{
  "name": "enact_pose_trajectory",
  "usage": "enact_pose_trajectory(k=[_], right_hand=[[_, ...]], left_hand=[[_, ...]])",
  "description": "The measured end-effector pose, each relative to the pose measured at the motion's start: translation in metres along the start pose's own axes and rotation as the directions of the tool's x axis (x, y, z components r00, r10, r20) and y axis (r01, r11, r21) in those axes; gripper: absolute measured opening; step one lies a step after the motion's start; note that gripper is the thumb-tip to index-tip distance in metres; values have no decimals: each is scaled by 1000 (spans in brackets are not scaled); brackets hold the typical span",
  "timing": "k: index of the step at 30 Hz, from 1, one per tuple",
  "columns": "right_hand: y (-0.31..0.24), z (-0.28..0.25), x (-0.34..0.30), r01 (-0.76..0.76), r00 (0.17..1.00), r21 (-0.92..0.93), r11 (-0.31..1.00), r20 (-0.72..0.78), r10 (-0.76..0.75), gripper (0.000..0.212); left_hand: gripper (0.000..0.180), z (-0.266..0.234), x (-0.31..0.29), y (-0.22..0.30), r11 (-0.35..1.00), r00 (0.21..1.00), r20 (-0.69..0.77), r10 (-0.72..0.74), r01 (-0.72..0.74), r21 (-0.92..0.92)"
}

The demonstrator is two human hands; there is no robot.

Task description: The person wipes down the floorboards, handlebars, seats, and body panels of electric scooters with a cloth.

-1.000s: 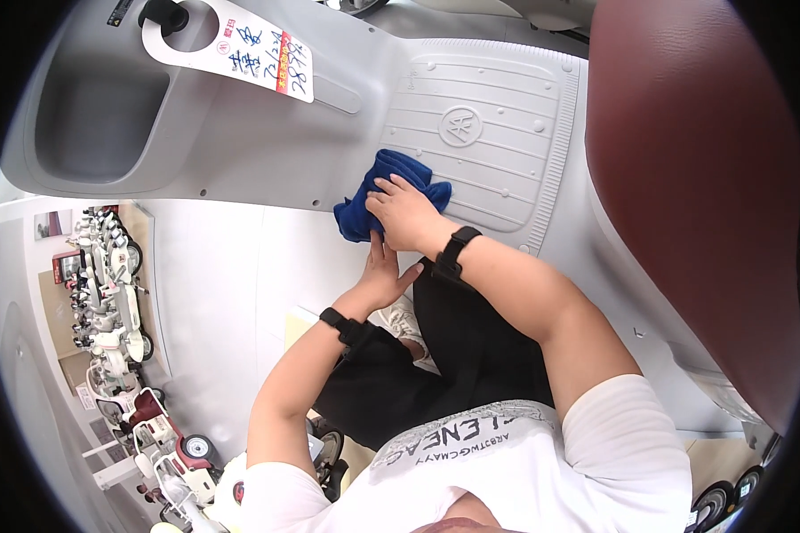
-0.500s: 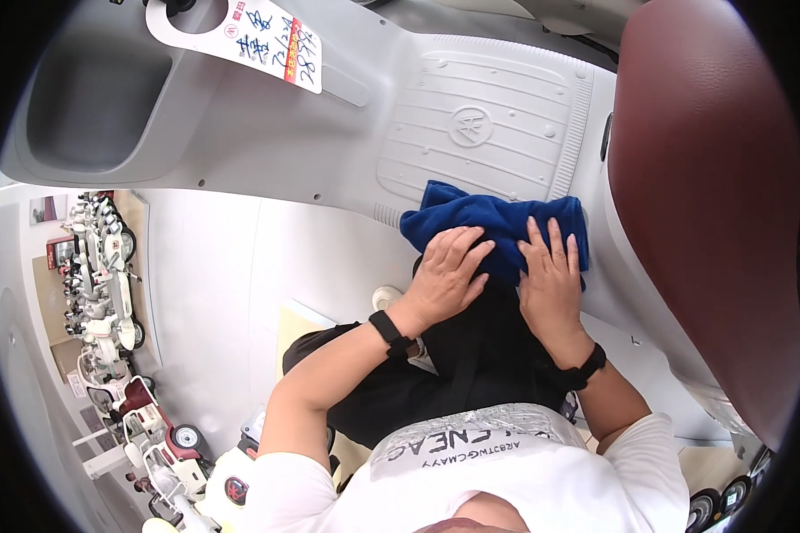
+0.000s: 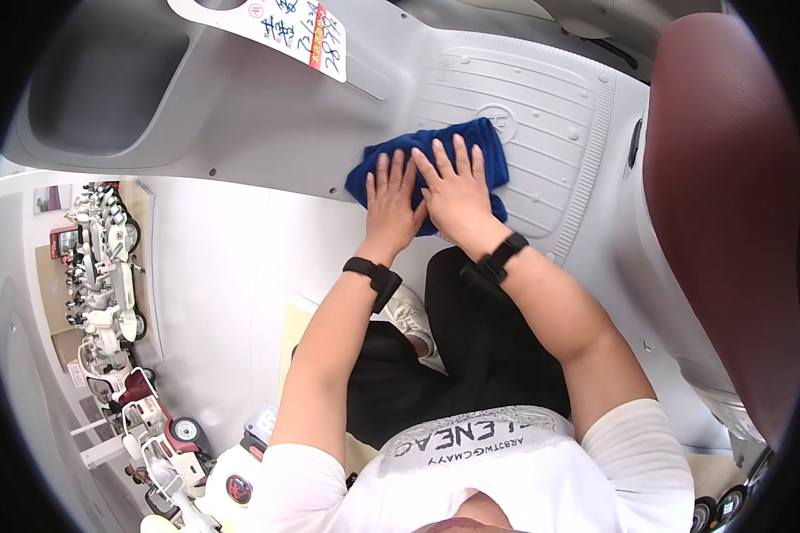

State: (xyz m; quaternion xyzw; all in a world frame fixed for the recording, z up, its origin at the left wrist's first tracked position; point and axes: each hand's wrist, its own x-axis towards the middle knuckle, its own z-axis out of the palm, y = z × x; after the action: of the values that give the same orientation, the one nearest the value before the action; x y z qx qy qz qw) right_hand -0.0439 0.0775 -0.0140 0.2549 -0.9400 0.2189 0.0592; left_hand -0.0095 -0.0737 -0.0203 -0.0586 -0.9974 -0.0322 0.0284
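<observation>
A folded dark blue cloth (image 3: 491, 147) lies on the left near part of a scooter's ribbed grey footboard (image 3: 551, 115), lapping over its near edge. My left hand (image 3: 393, 202) rests flat on the left half of the cloth, fingers stretched forward. Beside it, my right hand (image 3: 458, 197) presses on the middle of the cloth with its fingers spread; the thumbs nearly meet. Neither hand wraps round the cloth. Part of the cloth is hidden under both palms.
The scooter's dark red seat (image 3: 724, 160) rises at the right. At the upper left are a grey storage pocket (image 3: 107, 89) and a white hanging tag (image 3: 276, 31). Several parked scooters (image 3: 107, 266) stand along the left side. My bent knee (image 3: 462, 284) is just below the footboard.
Both hands and the blue cloth have slid left and farther forward, from the footboard's near right corner to its left side. The hands are closer together, and the view has shifted slightly.
</observation>
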Motion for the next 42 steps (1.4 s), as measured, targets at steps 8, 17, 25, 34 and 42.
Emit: enact_pose_trajectory(k=[8,17,25,34,42], right_hand=[[-30,28,37,32,992,96,995,-124,-20,44],[-66,-7,56,321,941,529,786,-273,-201,36],[-139,-77,156,785,409,89,613,-818,-404,26],[-92,18,163,614,663,-28,789,-524,-535,46],[-50,63,83,375,924,376,847,-228,-308,60]], left_hand=[[53,-3,3,-18,984,947,-286,-149,114,-137],[45,-51,-25,-75,948,937,-292,-189,97,-303],[36,-191,-1,-126,890,532,-809,248,206,407],[61,-93,-5,-152,830,886,-463,25,240,504],[68,-58,-8,-102,958,976,-217,30,34,285]])
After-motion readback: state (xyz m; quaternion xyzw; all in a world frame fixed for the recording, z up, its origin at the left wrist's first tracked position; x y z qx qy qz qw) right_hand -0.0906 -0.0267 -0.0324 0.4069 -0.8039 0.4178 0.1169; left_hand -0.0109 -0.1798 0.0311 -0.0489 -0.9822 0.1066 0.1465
